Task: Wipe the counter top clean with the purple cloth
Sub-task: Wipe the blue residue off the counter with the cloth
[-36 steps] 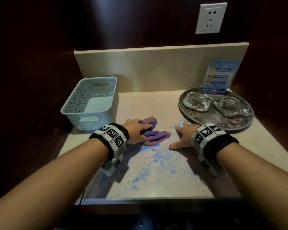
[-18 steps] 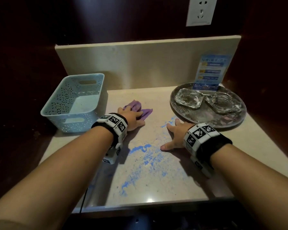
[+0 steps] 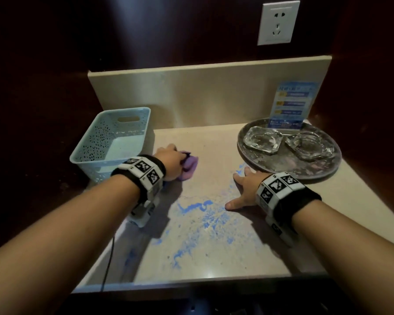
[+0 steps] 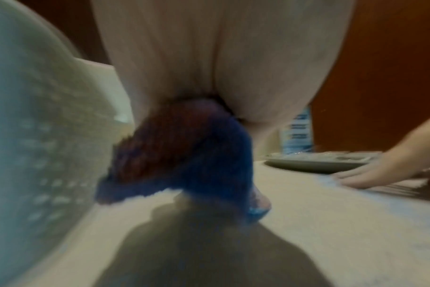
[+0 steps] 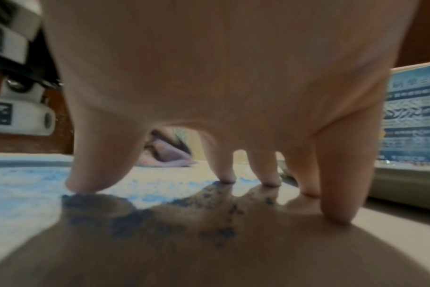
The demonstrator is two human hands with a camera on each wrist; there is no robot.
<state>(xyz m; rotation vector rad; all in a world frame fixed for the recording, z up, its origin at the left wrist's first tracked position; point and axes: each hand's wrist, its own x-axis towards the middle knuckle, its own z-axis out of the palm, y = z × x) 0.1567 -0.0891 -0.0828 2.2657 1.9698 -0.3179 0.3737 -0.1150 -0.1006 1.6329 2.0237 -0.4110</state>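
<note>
- The blue card (image 3: 290, 105) standing at the back of the tray (image 3: 271, 164) carries rows of printed text, too blurred to read in the head view.
- In the right wrist view the card (image 5: 413, 116) shows Chinese-looking characters, not legible.
- The wristbands (image 3: 143, 170) bear black-and-white square code markers, no words.

The right hand (image 5: 221, 77) fills the top of the picture. Its fingers (image 5: 336, 194) are spread out and their tips touch the worktop (image 5: 307, 252). Blue dust (image 5: 147, 186) lies on the worktop by the thumb. Behind the hand, between thumb and fingers, sits the purple cloth (image 5: 167, 157). A blue card (image 5: 415, 120) stands beside the little finger.
</note>
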